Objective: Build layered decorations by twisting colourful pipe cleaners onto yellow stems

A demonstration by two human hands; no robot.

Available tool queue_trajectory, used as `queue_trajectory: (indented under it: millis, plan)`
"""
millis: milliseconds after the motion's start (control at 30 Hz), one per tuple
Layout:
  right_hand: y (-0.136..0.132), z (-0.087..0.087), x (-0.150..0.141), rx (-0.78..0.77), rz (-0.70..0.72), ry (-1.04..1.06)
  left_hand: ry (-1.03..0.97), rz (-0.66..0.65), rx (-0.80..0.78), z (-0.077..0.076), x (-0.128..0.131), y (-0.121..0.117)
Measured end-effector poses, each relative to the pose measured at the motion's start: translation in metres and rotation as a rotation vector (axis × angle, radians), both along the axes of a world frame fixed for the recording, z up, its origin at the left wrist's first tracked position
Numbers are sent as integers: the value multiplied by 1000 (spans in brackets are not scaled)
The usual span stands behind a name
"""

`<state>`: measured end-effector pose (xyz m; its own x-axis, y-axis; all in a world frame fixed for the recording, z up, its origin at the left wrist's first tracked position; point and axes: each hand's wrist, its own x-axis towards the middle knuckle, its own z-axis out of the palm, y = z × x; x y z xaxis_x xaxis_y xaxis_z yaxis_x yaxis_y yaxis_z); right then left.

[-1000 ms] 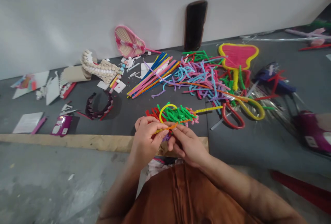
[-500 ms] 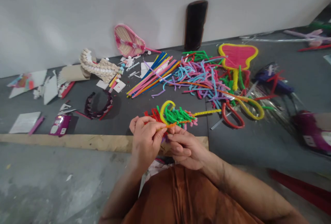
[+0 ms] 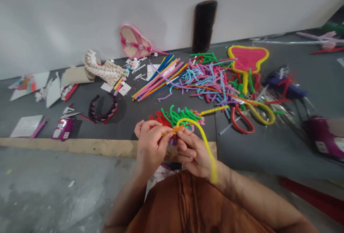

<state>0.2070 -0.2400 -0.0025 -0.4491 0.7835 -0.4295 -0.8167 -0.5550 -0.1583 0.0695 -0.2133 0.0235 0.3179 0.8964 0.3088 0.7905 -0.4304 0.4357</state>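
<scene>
Close to the table's front edge lies a bushy piece made of pipe cleaners (image 3: 185, 114), red, green and pink, with a twisted yellow stem pointing right. My left hand (image 3: 152, 141) pinches its orange-and-yellow twisted edge between thumb and fingertips. Just beside it, the thumb and index finger of my right hand (image 3: 195, 150) close on the same orange edge, the other fingers curled below. From between the two hands a loose yellow pipe cleaner (image 3: 202, 132) arches up and drops over my right wrist. My hands hide the front part of the piece.
Cut pipe cleaners (image 3: 201, 79) are heaped behind my hands, with red-and-yellow-handled scissors (image 3: 243, 125) to the right. A phone (image 3: 204, 25) leans on the wall. A dark braided headband (image 3: 102, 109), a purple pack (image 3: 63, 129) and a pink-and-yellow fan shape (image 3: 247, 59) lie around.
The yellow pipe cleaner has swung from a small curl on the left over to the right, now hanging across my right wrist. Both hands keep pinching the orange edge, nearly in place.
</scene>
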Motion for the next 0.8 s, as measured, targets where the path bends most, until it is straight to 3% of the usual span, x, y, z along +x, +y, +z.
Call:
queue_trajectory:
  millis: [167,533,633,800]
  plan:
    - [2,1,-2,-57,5,1,11,25,26,-4,2,-2]
    - [-7,-15,1,142,122,145,-11,44,40,-3,9,-4]
    - [-7,-16,-2,155,17,-104,-5,73,46,-4,9,-4]
    - [-14,-20,-5,394,-183,-751,-11,89,85,-6,6,-1]
